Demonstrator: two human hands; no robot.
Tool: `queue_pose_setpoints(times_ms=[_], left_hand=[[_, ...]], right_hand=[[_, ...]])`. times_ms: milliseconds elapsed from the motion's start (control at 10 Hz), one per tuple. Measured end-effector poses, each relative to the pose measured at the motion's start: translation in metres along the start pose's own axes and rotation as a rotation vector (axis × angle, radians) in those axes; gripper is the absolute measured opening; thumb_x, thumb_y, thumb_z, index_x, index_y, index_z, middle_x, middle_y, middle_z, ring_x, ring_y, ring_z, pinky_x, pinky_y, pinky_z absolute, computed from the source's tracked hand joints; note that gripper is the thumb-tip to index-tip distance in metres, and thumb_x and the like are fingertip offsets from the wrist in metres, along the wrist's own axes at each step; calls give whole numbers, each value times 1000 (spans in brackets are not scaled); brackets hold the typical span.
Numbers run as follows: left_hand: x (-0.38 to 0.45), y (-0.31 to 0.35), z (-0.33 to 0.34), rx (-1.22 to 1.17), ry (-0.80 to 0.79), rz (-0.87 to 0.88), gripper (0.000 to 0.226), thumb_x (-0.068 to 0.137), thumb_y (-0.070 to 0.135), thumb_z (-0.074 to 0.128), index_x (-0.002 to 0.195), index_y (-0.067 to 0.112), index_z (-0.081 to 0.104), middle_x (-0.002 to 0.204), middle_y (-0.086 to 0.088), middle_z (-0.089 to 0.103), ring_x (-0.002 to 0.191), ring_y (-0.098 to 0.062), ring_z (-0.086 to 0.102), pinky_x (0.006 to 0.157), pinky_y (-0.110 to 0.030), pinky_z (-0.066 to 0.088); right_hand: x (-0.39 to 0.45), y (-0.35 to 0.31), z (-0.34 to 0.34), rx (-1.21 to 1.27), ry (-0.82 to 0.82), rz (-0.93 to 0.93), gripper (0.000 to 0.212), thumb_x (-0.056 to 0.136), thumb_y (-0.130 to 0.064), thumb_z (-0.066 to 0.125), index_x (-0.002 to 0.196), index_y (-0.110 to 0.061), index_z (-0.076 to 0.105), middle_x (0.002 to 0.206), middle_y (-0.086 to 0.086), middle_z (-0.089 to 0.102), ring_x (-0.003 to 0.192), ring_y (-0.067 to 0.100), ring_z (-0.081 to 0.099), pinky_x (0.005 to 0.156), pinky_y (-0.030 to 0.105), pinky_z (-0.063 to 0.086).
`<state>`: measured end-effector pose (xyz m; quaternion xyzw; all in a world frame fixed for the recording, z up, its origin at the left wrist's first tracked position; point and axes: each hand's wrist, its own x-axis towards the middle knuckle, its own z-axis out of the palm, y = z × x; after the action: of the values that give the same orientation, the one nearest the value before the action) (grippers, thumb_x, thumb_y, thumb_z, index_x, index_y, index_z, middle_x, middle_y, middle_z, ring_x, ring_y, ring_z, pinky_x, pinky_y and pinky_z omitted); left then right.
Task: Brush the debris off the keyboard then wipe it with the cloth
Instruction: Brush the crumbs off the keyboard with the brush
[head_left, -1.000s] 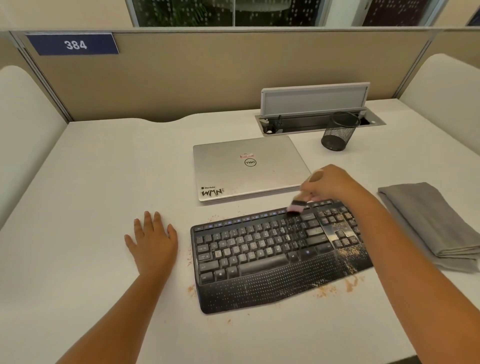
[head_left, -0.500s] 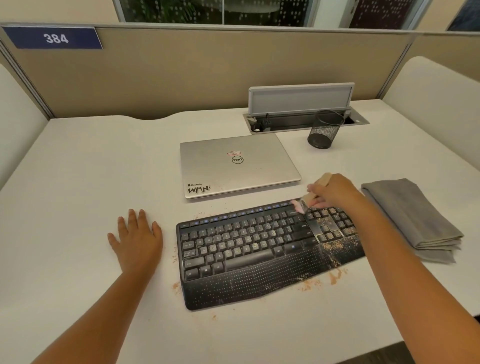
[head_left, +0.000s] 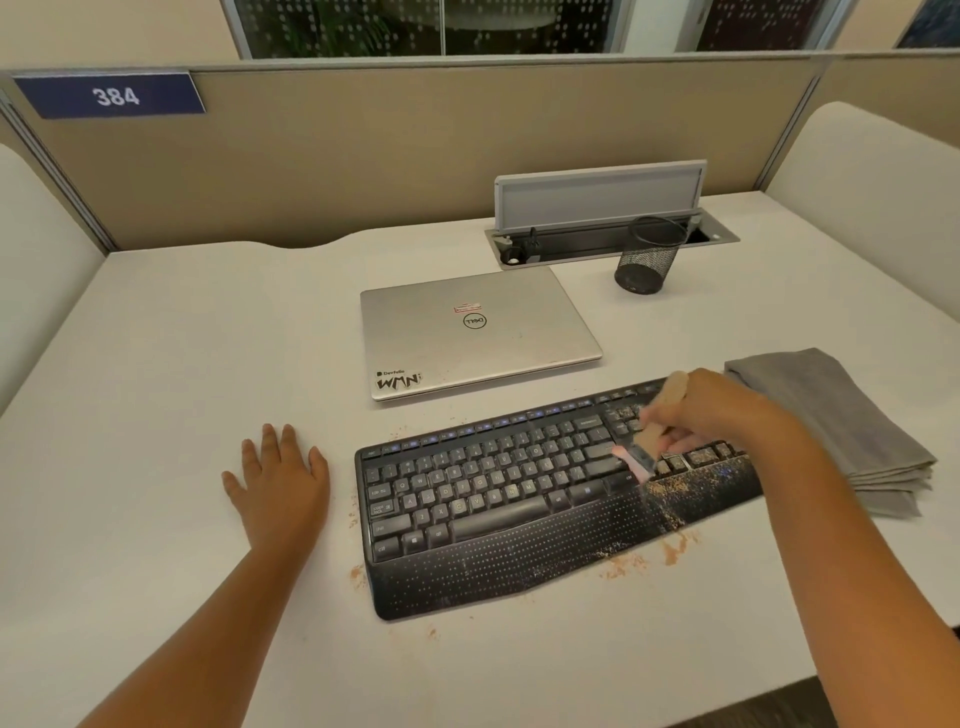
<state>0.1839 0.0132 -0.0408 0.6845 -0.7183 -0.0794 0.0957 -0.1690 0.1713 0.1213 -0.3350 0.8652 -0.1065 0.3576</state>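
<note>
A black keyboard (head_left: 498, 499) lies on the white desk (head_left: 182, 364), with brown debris (head_left: 691, 486) thick on its right end and palm rest. My right hand (head_left: 711, 415) grips a small wooden-handled brush (head_left: 657, 421); its pink bristles touch the keys just left of the number pad. Flat on the desk, fingers spread, my left hand (head_left: 283, 480) rests just left of the keyboard. A folded grey cloth (head_left: 831, 415) lies at the right, partly behind my right forearm.
A closed silver laptop (head_left: 478, 332) lies behind the keyboard. A black mesh pen cup (head_left: 647, 254) stands by an open cable box (head_left: 597, 208) at the back. Debris is scattered on the desk in front of the keyboard (head_left: 644, 558). Partition walls enclose the desk.
My right hand has drawn the brush from the keyboard's top edge down toward me across the keys by the number pad. My left hand has stayed put.
</note>
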Motion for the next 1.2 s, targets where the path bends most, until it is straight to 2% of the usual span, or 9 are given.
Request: queue_pose_setpoints(times_ms=[100, 200, 400, 600, 800, 900, 1000, 1100, 1200], left_hand=[[1, 1, 0, -6, 1, -4, 55, 99, 35, 27, 148, 12, 24, 156, -9, 19, 145, -29, 9, 113, -55, 7], [0, 0, 0, -2, 1, -7, 55, 99, 35, 27, 148, 12, 24, 156, -8, 19, 145, -29, 10, 113, -55, 7], [1, 1, -1, -4, 6, -4, 55, 98, 35, 28, 148, 12, 25, 156, -9, 20, 144, -30, 10, 113, -55, 8], [0, 0, 0, -7, 3, -4, 55, 99, 35, 27, 148, 12, 23, 157, -8, 18, 145, -29, 9, 114, -55, 7], [1, 1, 0, -10, 5, -9, 55, 99, 36, 27, 148, 12, 24, 157, -8, 19, 145, -29, 9, 114, -54, 7], [0, 1, 0, -9, 4, -8, 55, 99, 36, 27, 148, 12, 24, 157, -8, 19, 145, -29, 9, 114, -54, 7], [0, 0, 0, -12, 9, -3, 55, 99, 35, 27, 148, 12, 24, 156, -9, 19, 145, -29, 10, 113, -55, 8], [0, 0, 0, -11, 9, -3, 55, 98, 35, 27, 148, 12, 25, 156, -8, 20, 145, -29, 10, 113, -55, 8], [1, 0, 0, -13, 9, -7, 55, 98, 35, 27, 148, 12, 25, 156, -8, 20, 145, -29, 10, 113, -55, 8]], right_hand=[[2, 6, -4, 54, 12, -28, 12, 92, -17, 59, 90, -5, 61, 80, 11, 67, 70, 18, 64, 60, 20, 54], [16, 8, 0, 206, 185, -88, 19, 90, -24, 60, 99, -7, 64, 82, 7, 68, 69, 15, 66, 58, 18, 55], [8, 6, 7, 67, 7, 6, 20, 94, -16, 55, 101, 1, 62, 85, 14, 68, 67, 18, 63, 64, 24, 54], [16, 5, 6, 160, 200, -113, 25, 92, -26, 58, 103, -4, 64, 76, 8, 69, 74, 21, 69, 77, 34, 57], [7, 9, 9, 83, 17, -18, 21, 93, -19, 57, 101, 0, 62, 87, 18, 70, 70, 22, 67, 72, 30, 56], [9, 10, 6, 137, 71, -64, 20, 92, -21, 59, 100, -3, 64, 84, 15, 71, 76, 24, 70, 76, 33, 58], [12, 10, 12, 184, 219, -146, 16, 91, -26, 60, 98, -12, 65, 75, 5, 70, 71, 16, 68, 72, 26, 56], [6, 12, 18, 127, 173, -146, 9, 92, -26, 59, 91, -18, 62, 72, 3, 69, 64, 11, 66, 63, 19, 54], [2, 22, 16, 98, 113, -132, 8, 90, -26, 61, 88, -19, 63, 74, 6, 72, 68, 16, 70, 67, 25, 57]])
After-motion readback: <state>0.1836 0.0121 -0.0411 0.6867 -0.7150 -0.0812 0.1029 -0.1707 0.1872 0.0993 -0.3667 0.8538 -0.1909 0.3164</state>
